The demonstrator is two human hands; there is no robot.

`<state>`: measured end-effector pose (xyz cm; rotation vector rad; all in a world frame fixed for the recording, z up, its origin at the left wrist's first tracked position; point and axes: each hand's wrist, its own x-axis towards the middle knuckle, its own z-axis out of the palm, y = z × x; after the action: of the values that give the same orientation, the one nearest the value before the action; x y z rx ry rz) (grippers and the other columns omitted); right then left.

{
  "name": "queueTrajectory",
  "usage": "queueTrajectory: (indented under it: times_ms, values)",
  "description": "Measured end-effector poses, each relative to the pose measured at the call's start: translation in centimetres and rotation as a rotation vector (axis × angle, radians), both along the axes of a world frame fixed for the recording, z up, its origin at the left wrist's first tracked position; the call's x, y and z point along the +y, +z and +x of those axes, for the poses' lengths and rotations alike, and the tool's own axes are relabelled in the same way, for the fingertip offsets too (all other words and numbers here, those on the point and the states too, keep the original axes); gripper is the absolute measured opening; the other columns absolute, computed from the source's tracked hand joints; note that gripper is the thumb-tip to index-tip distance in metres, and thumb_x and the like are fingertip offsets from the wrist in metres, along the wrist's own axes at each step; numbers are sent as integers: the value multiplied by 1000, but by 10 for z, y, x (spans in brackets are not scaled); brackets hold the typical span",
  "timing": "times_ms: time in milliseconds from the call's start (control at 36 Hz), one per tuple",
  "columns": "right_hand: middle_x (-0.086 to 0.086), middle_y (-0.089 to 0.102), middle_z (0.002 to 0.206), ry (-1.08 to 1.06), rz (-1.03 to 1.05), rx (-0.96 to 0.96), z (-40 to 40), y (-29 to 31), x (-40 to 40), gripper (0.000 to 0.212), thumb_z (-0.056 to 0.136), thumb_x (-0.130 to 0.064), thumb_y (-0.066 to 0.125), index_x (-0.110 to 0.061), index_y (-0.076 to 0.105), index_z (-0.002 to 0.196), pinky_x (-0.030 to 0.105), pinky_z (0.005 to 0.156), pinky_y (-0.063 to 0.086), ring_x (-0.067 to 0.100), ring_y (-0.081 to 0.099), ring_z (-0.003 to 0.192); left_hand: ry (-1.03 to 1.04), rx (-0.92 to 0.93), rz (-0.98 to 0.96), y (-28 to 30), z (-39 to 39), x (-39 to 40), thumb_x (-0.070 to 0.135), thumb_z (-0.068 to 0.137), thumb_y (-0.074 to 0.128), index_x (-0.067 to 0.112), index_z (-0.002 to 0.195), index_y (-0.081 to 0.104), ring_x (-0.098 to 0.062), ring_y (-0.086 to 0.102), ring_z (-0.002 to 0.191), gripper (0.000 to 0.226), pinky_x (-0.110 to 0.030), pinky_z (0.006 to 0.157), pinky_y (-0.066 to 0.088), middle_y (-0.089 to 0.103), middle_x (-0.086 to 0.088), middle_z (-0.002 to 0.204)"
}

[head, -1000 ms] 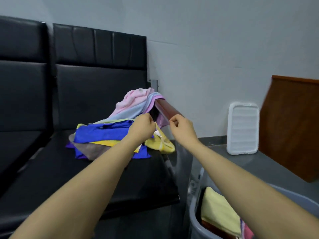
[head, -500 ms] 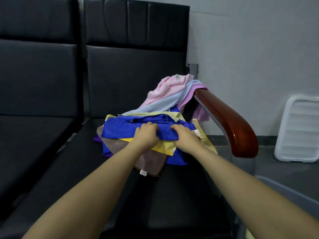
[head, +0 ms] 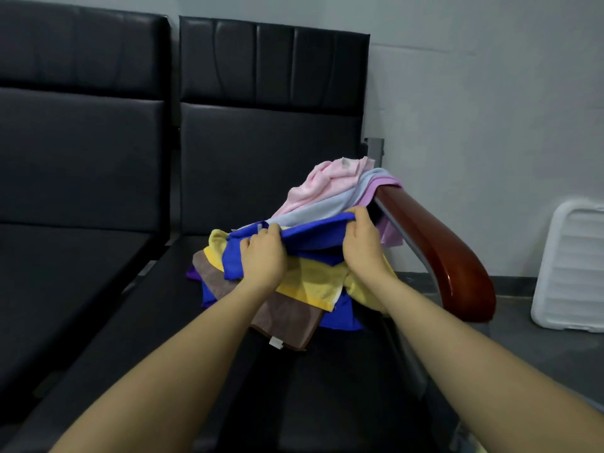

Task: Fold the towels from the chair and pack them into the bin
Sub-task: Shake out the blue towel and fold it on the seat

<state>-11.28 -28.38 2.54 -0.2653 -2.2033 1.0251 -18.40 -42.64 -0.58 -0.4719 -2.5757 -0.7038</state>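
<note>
A grey wall backs the row of black padded seats; we are working at the chair (head: 261, 165) with the wooden armrest (head: 438, 250). Our left hand (head: 263, 258) and right hand (head: 361, 246) each have fingers curled tight on the upper edge of the blue towel (head: 313, 235), held just above the heap. Beneath it lie a yellow towel (head: 310, 282) and a brown towel (head: 281, 317) (its white tag showing), with a pink towel (head: 323, 183) draped toward the armrest. A white tray (head: 575, 266) leans against the wall.
</note>
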Motion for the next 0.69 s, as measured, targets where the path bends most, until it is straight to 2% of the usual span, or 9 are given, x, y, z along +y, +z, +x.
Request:
queueTrajectory:
  times_ms: [56,139,250,389,472,528,611,639,694]
  values:
    - [3,52,93,-11,17,1,1,10,-4,20,100,-10,32,-8,48,111,14,56,34,7,46,72,-7,-9,159,14,7,-6,6,95,32,8,104,46,-31,56,87,17,-38,80,39,59,-7,91]
    - [3,54,101,-40,51,-4,5,21,-8,16,99,-14,35,-11,48,108,27,72,40,17,51,88,-33,-38,367,36,16,-18,9,97,30,7,104,45,-31,56,84,17,-47,77,47,58,-9,93]
    - [6,55,106,-63,55,-7,14,35,-13,8,98,-18,37,-18,45,100,40,87,45,23,53,96,-40,5,374,62,28,-30,18,100,31,10,103,46,-26,54,82,18,-39,67,44,57,-5,95]
    - [11,56,98,-98,78,34,29,54,-24,16,99,-27,38,-13,43,92,45,78,46,27,54,87,-73,72,292,85,47,-36,24,100,35,9,103,49,-26,57,82,21,-42,72,48,58,-5,96]
    - [9,58,95,-104,80,54,40,62,-29,18,100,-28,38,-13,46,95,37,70,46,24,56,84,-90,96,255,97,59,-40,24,98,39,10,103,50,-23,57,80,19,-39,71,49,58,-4,94]
    - [7,58,89,-111,86,80,48,67,-30,20,101,-27,38,-12,49,93,32,65,42,21,56,79,-99,114,231,105,66,-44,24,97,40,11,101,50,-20,55,78,17,-34,66,44,58,-3,91]
    - [1,49,74,-123,110,123,61,78,-33,22,102,-24,37,-11,45,87,28,53,28,12,46,62,-101,138,214,120,76,-51,24,95,42,11,95,49,-21,54,77,15,-31,64,38,56,-2,90]
    - [0,49,74,-132,123,131,66,83,-35,22,102,-25,36,-11,47,89,29,50,28,10,44,60,-105,148,212,125,79,-53,23,94,42,10,96,50,-21,53,77,15,-31,64,38,55,-2,91]
    - [4,56,80,-142,136,139,74,90,-38,25,102,-29,34,-14,52,98,30,53,35,19,51,66,-134,168,195,136,86,-57,21,93,42,10,99,50,-21,52,79,14,-31,65,37,50,0,97]
